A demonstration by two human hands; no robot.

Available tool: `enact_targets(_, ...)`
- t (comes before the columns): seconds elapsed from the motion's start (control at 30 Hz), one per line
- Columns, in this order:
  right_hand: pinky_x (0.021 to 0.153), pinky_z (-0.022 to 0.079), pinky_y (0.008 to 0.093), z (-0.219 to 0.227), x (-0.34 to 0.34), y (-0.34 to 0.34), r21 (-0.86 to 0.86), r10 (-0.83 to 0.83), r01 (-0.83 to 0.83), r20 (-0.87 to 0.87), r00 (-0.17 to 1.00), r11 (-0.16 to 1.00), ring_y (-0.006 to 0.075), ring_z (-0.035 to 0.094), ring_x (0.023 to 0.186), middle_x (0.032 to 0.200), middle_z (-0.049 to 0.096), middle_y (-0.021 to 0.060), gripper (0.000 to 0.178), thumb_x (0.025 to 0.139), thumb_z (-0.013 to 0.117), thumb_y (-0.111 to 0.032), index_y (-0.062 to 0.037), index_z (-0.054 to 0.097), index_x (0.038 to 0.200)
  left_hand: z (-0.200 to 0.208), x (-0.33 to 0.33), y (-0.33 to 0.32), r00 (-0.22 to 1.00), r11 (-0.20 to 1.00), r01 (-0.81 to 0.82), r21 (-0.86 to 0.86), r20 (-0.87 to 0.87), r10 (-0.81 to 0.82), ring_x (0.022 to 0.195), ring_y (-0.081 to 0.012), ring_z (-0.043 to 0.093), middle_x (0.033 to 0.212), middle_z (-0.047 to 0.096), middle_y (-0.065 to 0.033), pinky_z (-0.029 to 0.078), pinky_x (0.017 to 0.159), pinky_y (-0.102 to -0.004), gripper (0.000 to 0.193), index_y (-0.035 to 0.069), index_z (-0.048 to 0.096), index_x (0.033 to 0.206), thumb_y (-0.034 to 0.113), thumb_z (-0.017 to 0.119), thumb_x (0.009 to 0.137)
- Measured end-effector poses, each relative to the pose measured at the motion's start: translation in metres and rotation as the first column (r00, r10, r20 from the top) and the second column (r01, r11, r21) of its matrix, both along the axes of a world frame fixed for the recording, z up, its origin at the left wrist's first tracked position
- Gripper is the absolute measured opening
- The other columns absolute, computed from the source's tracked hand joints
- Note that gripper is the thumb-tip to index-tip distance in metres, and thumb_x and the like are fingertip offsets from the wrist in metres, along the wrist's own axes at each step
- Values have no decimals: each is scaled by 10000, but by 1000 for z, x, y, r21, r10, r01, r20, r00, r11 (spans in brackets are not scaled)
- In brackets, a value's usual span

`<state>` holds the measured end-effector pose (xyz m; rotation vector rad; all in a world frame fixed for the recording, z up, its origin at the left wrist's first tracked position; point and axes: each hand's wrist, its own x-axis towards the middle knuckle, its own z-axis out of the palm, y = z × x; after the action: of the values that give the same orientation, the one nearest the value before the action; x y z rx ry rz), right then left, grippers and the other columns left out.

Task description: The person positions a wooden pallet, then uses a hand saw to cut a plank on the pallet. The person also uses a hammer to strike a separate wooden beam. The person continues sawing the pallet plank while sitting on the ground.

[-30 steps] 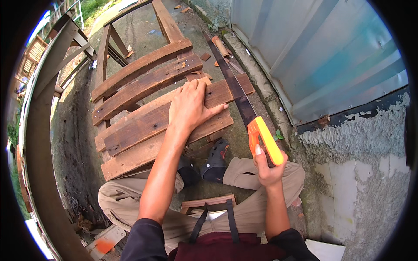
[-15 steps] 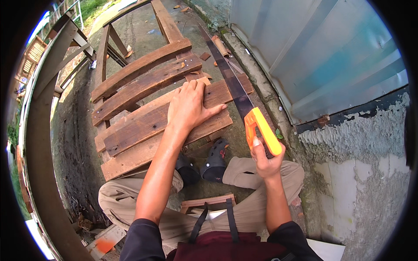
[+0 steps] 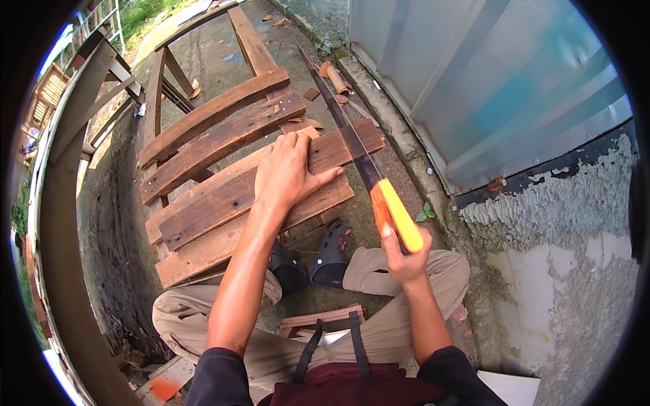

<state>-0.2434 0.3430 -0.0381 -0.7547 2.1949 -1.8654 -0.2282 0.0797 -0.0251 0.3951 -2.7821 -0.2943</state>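
Observation:
A dark brown wooden plank (image 3: 210,206) lies across a slatted wooden frame, its right end sticking out past the slats. My left hand (image 3: 284,172) presses on it, fingers curled toward its far edge and thumb spread along the top. My right hand (image 3: 406,257) is closed round the yellow and orange handle of a handsaw (image 3: 353,150). The long dark blade crosses the plank near its right end, right of my left thumb, its tip pointing away from me. Whether the teeth sit in a cut cannot be made out.
The frame's slats (image 3: 223,152) stretch ahead of me, over my dark clogs (image 3: 332,254). A blue-grey metal door (image 3: 487,88) and a rough plaster wall (image 3: 542,284) bound the right side. Wood scraps (image 3: 334,78) lie beyond the plank's end. A wooden post (image 3: 61,271) stands at left.
The saw and my right hand have come back slightly toward me across the plank. My left hand keeps its place on the plank. The whole view has shifted a little.

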Motion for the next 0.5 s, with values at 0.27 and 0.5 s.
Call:
enact_targets(0.27,538,450,285,-28,32,66,-6,-10,11,40,999,1000,116,588,572,684,621,61,206,946,647,-71,83,724,1059,1,1,2,1000,1000,-28,7,3,28,1051,-336,633,1023,629,-148,523,906,-460,726,-15,652,1097,622,800,780)
enact_targets(0.5,515,419,306,-2,12,19,56,34,-31,-44,998,998,105,542,541,612,568,27,124,946,676,-74,26,671,873,4,1,-1,999,1000,-22,-3,43,22,1073,-325,639,1046,645,-148,526,946,-444,742,-6,661,1115,645,786,781)
